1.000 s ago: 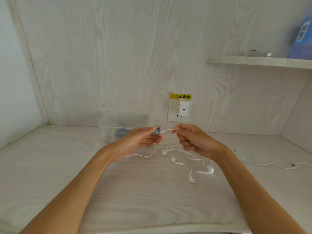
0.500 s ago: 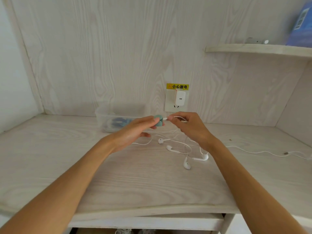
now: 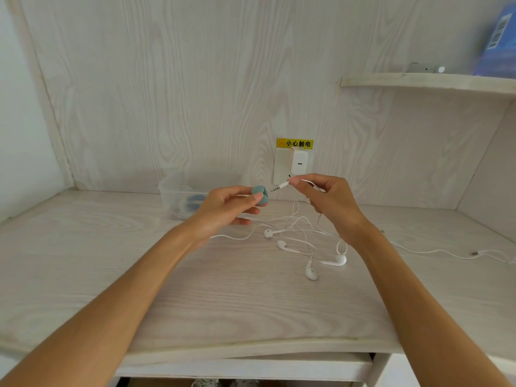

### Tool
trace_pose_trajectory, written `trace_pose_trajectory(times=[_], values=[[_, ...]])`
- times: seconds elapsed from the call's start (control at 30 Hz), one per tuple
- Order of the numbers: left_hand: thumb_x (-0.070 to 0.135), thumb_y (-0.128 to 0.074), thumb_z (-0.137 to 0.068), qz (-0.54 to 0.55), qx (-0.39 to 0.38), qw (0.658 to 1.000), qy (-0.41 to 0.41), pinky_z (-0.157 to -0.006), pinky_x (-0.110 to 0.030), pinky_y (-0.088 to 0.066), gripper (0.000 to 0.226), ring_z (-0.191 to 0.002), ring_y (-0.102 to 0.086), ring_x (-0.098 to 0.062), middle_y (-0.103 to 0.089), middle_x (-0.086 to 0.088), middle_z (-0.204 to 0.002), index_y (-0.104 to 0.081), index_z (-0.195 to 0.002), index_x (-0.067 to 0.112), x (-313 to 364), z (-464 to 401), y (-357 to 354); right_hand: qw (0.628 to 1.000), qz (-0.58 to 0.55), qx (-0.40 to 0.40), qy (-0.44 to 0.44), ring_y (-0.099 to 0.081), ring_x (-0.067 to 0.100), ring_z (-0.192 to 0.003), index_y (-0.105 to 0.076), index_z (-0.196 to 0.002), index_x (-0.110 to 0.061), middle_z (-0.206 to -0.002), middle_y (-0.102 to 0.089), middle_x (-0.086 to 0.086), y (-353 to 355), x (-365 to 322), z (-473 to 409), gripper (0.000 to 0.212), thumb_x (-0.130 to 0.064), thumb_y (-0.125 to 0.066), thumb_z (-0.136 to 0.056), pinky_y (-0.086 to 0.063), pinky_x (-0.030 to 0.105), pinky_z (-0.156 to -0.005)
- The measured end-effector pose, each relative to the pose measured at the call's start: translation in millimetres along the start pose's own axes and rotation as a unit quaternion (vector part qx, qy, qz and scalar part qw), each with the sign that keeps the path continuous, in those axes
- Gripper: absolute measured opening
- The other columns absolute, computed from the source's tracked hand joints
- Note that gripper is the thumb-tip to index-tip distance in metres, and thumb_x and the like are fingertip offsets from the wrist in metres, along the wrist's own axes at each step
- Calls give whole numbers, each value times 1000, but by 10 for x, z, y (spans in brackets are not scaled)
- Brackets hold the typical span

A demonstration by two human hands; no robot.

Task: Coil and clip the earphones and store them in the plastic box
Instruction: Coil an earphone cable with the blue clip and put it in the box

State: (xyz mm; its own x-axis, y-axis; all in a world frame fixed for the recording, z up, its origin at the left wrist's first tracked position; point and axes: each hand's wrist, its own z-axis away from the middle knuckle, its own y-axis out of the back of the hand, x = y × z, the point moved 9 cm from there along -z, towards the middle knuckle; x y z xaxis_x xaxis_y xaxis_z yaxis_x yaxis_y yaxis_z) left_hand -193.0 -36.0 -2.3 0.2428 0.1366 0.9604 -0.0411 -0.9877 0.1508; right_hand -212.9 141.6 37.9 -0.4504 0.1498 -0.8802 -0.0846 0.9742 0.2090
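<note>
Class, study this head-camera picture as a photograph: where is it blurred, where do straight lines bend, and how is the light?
Head view: the blue package at top right is smeared by blur, while the jack plug in the right hand stays sharp; the wide lens bows the shelf and desk edge; light is soft and even, with faint shadows and no glare.

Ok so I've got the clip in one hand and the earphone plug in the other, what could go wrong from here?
1. The cables under your right hand lie loosely tangled, with four earbuds among them; pulling the plug may drag along a second pair or tighten a knot.
2. The left hand pinches the teal clip only at its fingertips, so it may slip.
3. The plastic box already holds something, so space may be tight.
</note>
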Motion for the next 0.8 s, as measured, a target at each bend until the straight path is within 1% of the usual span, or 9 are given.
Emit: trace_pose_trajectory(times=[0.13, 0.23, 0.3, 0.4, 0.47, 0.53, 0.63, 0.7, 0.8], values=[[26, -63, -88, 6, -27, 1000, 8, -72, -18, -55, 24, -90, -70, -5, -75, 3, -100, -66, -111, 19, -5, 14, -78, 1000, 8, -3, 16, -52, -10, -51, -73, -94, -16, -81, -67, -11, -48, -12, 5, 10, -18, -68, -85, -38, 3, -52], [28, -61, -90, 0, -47, 999, 10, -77, -17, -55, 23, -92, -70, -6, -75, 3, -99, -67, -110, 19, -1, 30, -152, 999, 25, -15, 32, -58, -7, -64, -74, -88, -21, -84, -70, -7, -115, 4, 9, 6, -21, -69, -84, -43, 6, -61], [30, -59, -90, -9, -68, 998, 13, -81, -17, -54, 22, -93, -70, -6, -75, 5, -98, -69, -107, 19, -16, 46, -226, 998, 32, -5, 48, -61, 1, -73, -75, -88, -19, -86, -72, -2, -133, 14, 7, 7, -22, -69, -84, -48, 11, -69], [29, -57, -92, -12, -88, 996, 18, -85, -20, -54, 25, -95, -70, -9, -75, 2, -99, -68, -109, 15, -47, 62, -301, 994, 78, 10, 76, -61, 10, -73, -75, -92, -18, -83, -72, 1, -182, 21, 18, 11, -24, -68, -85, -47, 19, -69], [29, -57, -92, -10, -86, 996, 18, -85, -20, -54, 26, -95, -70, -10, -75, 1, -98, -68, -110, 13, -50, 64, -300, 978, 169, 2, 119, -57, 11, -71, -74, -99, -24, -81, -68, -3, -247, -11, 37, 17, -29, -61, -90, -45, 22, -67], [29, -57, -92, -4, -74, 997, 17, -82, -19, -55, 27, -93, -71, -11, -75, 0, -96, -68, -109, 12, -49, 60, -267, 961, 235, -51, 136, -55, 9, -75, -69, -110, -31, -81, -59, -10, -388, -18, 89, 26, -35, -47, -96, -44, 25, -71], [31, -58, -91, -4, -61, 998, 25, -78, -17, -55, 25, -91, -71, -12, -76, -1, -93, -69, -104, 13, -67, 57, -230, 965, 207, -141, 74, -51, -3, -80, -58, -128, -30, -82, -48, -16, -540, 67, 153, 40, -36, -28, -102, -42, 22, -81], [31, -59, -90, -10, -61, 998, 28, -76, -16, -55, 25, -90, -71, -11, -76, -2, -93, -70, -103, 12, -71, 59, -225, 970, 166, -178, 23, -47, -6, -64, -53, -133, -31, -79, -47, -12, -553, 132, 145, 41, -34, -25, -102, -39, 16, -69], [30, -61, -89, -6, -59, 998, 28, -72, -13, -53, 25, -88, -72, -10, -76, -3, -92, -70, -103, 13, -55, 65, -217, 975, 97, -193, -51, -38, 1, -48, -55, -128, -23, -73, -50, -4, -472, 216, 92, 33, -29, -38, -100, -32, 13, -48]])
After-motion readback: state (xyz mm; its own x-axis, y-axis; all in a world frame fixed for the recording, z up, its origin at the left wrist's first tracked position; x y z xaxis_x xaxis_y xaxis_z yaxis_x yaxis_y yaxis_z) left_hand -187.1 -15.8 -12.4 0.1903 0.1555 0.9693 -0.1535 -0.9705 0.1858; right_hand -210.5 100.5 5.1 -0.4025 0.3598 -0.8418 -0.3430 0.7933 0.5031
